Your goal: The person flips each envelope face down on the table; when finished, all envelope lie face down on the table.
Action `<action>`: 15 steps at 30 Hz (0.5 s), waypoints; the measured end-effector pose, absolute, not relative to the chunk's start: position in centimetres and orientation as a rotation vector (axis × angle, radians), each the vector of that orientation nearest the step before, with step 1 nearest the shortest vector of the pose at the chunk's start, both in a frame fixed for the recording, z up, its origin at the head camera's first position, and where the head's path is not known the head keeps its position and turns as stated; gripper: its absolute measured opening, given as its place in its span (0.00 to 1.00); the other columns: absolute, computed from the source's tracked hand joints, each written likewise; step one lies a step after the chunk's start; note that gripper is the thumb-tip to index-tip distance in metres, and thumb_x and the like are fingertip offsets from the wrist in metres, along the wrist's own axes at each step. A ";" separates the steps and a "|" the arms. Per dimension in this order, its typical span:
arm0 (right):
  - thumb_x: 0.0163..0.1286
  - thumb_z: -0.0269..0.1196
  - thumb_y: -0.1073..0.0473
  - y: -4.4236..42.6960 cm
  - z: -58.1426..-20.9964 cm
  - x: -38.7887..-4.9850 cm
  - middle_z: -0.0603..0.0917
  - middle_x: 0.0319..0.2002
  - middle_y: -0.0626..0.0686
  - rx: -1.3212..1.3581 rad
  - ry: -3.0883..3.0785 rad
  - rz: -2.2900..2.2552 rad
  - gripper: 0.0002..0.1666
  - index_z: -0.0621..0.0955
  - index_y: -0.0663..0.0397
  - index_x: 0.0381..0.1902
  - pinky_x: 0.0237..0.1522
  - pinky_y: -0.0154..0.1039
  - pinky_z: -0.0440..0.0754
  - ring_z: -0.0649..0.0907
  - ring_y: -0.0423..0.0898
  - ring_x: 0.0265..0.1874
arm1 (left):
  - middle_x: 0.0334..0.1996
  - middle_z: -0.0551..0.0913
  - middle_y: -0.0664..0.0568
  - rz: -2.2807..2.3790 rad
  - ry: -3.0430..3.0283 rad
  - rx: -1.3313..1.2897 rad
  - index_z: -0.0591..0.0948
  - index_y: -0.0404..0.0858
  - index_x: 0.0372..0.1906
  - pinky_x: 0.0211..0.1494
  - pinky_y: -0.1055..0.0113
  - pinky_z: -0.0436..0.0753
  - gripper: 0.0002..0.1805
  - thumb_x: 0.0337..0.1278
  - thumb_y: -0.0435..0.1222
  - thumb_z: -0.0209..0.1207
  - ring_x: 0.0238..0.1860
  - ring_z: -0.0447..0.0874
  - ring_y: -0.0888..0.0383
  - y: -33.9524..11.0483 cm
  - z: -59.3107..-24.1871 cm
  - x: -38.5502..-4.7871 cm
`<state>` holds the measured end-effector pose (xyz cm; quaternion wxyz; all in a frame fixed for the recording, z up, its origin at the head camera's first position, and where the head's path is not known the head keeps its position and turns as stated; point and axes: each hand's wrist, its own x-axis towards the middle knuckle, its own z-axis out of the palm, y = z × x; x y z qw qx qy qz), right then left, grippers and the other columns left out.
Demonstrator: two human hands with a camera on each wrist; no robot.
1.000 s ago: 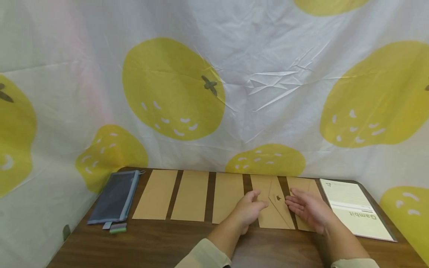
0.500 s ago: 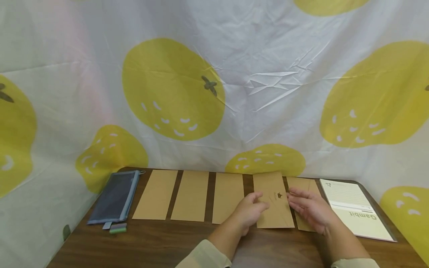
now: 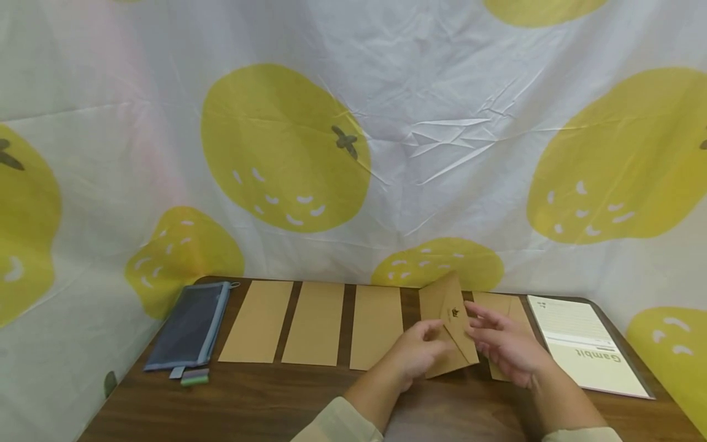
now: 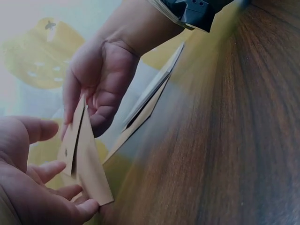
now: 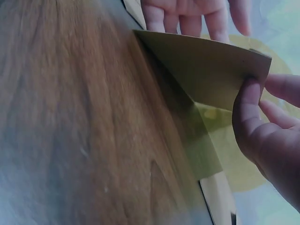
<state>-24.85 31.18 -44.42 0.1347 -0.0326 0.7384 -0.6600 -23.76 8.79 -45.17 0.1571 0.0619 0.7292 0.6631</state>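
Observation:
A brown envelope [image 3: 439, 307] with a crown print on its pointed flap is lifted off the table and tilted, its right side raised. My right hand [image 3: 510, 347] pinches its right edge; in the right wrist view the thumb of that hand [image 5: 265, 140] presses the envelope's plain side [image 5: 201, 70]. My left hand [image 3: 414, 355] is at the envelope's lower left with fingers loosely extended. In the left wrist view, the left hand [image 4: 28, 173] has its fingertips at the envelope [image 4: 93, 164], thumb apart from it.
Three brown envelopes [image 3: 375, 325] lie in a row to the left, another [image 3: 508, 302] partly under the right hand. A white "Gambit" pad [image 3: 588, 344] lies at far right. A blue mesh pouch [image 3: 185, 325] and small coloured strips [image 3: 194, 377] are at far left. Patterned cloth [image 3: 386, 153] hangs behind.
The envelope between my hands was flat, then turned slightly, and now stands tilted with its right edge raised. My right fingers have moved a little left onto its edge.

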 end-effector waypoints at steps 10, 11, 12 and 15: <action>0.82 0.61 0.57 29.5 -43.4 -24.2 0.63 0.75 0.66 -0.155 2.047 -1.972 0.47 0.50 0.43 0.89 0.63 0.32 0.84 0.82 0.40 0.60 | 0.74 0.78 0.51 1.916 2.055 0.266 0.79 0.55 0.71 0.76 0.40 0.77 0.32 0.62 0.47 0.74 0.74 0.74 0.44 8.8 -44.2 -23.3; 0.82 0.61 0.57 29.4 -43.4 -24.1 0.65 0.74 0.65 -0.162 2.040 -1.974 0.47 0.50 0.43 0.89 0.63 0.33 0.84 0.83 0.41 0.59 | 0.73 0.78 0.51 1.926 2.046 0.270 0.79 0.54 0.72 0.74 0.42 0.79 0.32 0.63 0.47 0.74 0.72 0.76 0.45 8.9 -44.2 -23.3; 0.82 0.61 0.57 29.2 -43.4 -24.0 0.66 0.72 0.63 -0.166 2.038 -1.972 0.47 0.50 0.43 0.89 0.63 0.34 0.85 0.83 0.42 0.59 | 0.73 0.78 0.50 1.940 2.035 0.272 0.79 0.53 0.72 0.72 0.44 0.81 0.32 0.63 0.46 0.74 0.70 0.78 0.47 8.9 -44.2 -23.2; 0.83 0.60 0.56 29.1 -43.3 -23.8 0.67 0.70 0.61 -0.176 2.028 -1.966 0.46 0.50 0.42 0.89 0.64 0.34 0.84 0.84 0.42 0.59 | 0.74 0.77 0.48 1.987 1.980 0.265 0.78 0.53 0.72 0.68 0.47 0.85 0.31 0.65 0.46 0.73 0.66 0.82 0.49 9.1 -44.3 -23.2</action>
